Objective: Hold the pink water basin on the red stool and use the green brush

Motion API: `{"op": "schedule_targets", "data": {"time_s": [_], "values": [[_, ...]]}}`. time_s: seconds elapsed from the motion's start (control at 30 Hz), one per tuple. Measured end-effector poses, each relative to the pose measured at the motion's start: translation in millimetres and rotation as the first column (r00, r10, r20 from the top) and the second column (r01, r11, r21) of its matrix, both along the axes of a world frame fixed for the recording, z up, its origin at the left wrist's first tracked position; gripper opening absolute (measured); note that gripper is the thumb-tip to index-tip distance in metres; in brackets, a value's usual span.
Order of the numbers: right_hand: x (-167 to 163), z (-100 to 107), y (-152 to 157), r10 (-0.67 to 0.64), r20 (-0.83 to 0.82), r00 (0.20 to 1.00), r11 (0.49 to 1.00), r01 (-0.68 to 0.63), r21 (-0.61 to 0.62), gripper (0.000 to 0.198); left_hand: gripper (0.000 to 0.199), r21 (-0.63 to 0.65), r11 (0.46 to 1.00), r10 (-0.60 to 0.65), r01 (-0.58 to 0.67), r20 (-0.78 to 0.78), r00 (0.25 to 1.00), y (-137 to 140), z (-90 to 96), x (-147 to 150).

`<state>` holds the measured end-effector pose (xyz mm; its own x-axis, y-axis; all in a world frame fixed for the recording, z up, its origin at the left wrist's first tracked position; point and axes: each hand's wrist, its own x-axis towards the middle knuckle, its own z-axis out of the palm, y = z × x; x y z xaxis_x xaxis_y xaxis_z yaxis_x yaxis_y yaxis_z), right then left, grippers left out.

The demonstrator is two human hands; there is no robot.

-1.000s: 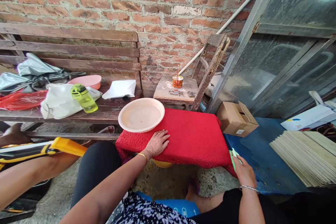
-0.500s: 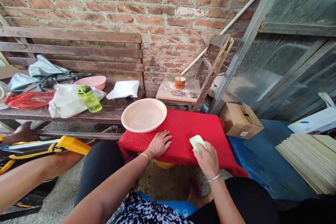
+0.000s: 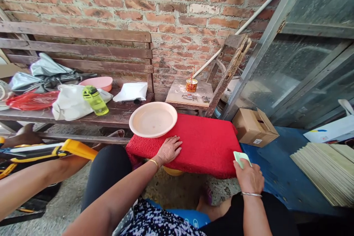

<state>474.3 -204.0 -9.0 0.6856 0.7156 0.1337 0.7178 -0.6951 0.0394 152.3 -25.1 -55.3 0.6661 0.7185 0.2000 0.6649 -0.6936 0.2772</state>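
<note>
A red cloth [image 3: 204,138] covers a low table in front of me, bumpy on its left part and smoother on the right. My left hand [image 3: 170,150] lies flat on it with the fingers stretched out, just below the pale pink basin [image 3: 153,121]. My right hand [image 3: 250,179] grips a pale green, flat block with rounded corners [image 3: 241,158] at the cloth's right front edge. The block's underside is hidden, so its exact kind does not show.
A wooden bench [image 3: 118,112] at left holds a green bottle [image 3: 96,100], bags and a pink bowl. Behind the table, a chair [image 3: 190,99] bears a small pot of sticks and padlocks. A cardboard box [image 3: 256,127] and stacked boards [image 3: 323,173] stand right. Another person's arm [image 3: 35,180] is at left.
My right hand has moved right with the green block, from over the cloth to its right edge. The cloth's front right corner no longer spreads outward. My left hand stays in place.
</note>
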Motion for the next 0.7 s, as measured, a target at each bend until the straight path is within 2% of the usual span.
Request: {"op": "schedule_targets", "data": {"time_s": [0.07,0.17,0.23,0.3,0.4,0.57,0.63,0.7], "values": [[-21,3,12,0.137,-0.017,0.99,0.99,-0.137,0.032,0.039,0.036,0.005,1.0,-0.002,0.002,-0.003,1.0,-1,1.0,0],[-69,7,41,0.368,-0.071,0.927,0.93,-0.365,0.049,0.034,0.036,0.013,1.0,-0.001,0.001,-0.008,1.0,-1,1.0,0],[-97,8,58,0.46,-0.098,0.883,0.888,-0.456,0.054,0.032,0.036,0.014,1.0,-0.001,0.001,-0.017,1.0,-1,0.1,0],[-109,8,68,0.488,-0.113,0.865,0.873,-0.486,0.047,0.03,0.036,0.014,1.0,-0.004,0.004,-0.02,1.0,0,-0.9,0],[-95,9,69,0.425,-0.12,0.897,0.904,-0.427,0.01,0.029,0.035,0.01,1.0,-0.003,0.003,0.002,1.0,1,-1.5,0],[-29,15,36,0.125,-0.058,0.99,0.989,-0.129,-0.068,0.038,0.035,-0.005,1.0,-0.001,0.001,0.009,1.0,-1,-0.1,0],[-8,12,20,-0.018,-0.021,1.0,0.998,0.016,-0.067,0.043,0.035,-0.007,1.0,-0.004,0.004,0.016,1.0,-1,0.2,1],[3,6,9,-0.087,0.004,0.996,0.995,0.087,-0.039,0.045,0.035,-0.007,1.0,-0.004,0.004,0.034,0.999,-1,-0.1,1]]}}
